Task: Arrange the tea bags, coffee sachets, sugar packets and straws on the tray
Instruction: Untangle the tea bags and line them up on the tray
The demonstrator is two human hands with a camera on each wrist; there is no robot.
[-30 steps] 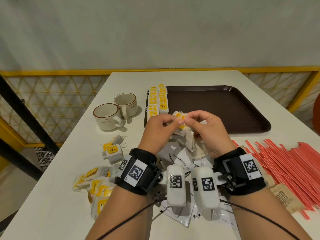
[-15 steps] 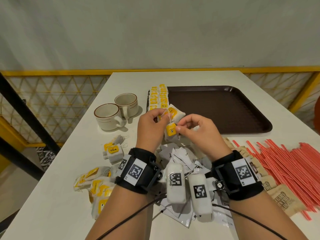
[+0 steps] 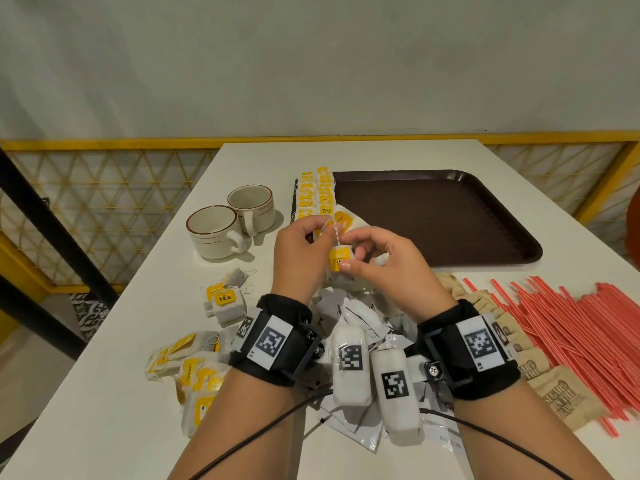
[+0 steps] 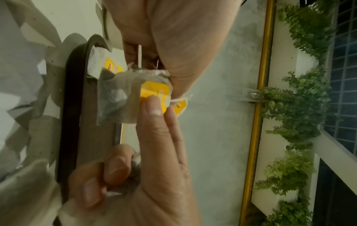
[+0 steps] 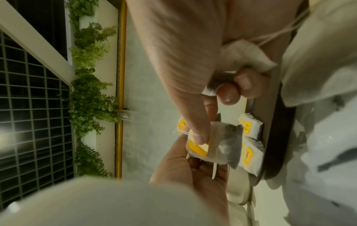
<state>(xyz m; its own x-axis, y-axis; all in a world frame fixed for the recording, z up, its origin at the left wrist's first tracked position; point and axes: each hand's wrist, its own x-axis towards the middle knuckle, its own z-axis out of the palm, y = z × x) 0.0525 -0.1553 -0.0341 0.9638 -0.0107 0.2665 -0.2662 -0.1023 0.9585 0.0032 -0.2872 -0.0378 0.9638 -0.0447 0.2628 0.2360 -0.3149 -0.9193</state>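
Both hands meet just in front of the brown tray's (image 3: 450, 237) near left corner. My left hand (image 3: 325, 230) pinches the top edge and string of a tea bag (image 4: 115, 99). My right hand (image 3: 346, 261) pinches that bag's yellow tag (image 3: 339, 258), and its other fingers are curled round a second tea bag (image 5: 247, 52). Two rows of tea bags (image 3: 318, 192) lie along the tray's left edge. Loose tea bags (image 3: 225, 303) lie on the table to the left. White coffee sachets (image 3: 356, 317) are piled under my wrists. Brown sugar packets (image 3: 561, 400) and red straws (image 3: 588, 334) lie to the right.
Two cream cups (image 3: 214, 230) stand left of the tray. More tea bags (image 3: 187, 368) lie near the table's left edge. A yellow railing (image 3: 104, 145) runs behind the white table. Most of the tray floor is bare.
Both hands have moved slightly toward the tray. The bunched tea bags were drawn apart, and a yellow tag now shows on its string between the hands.
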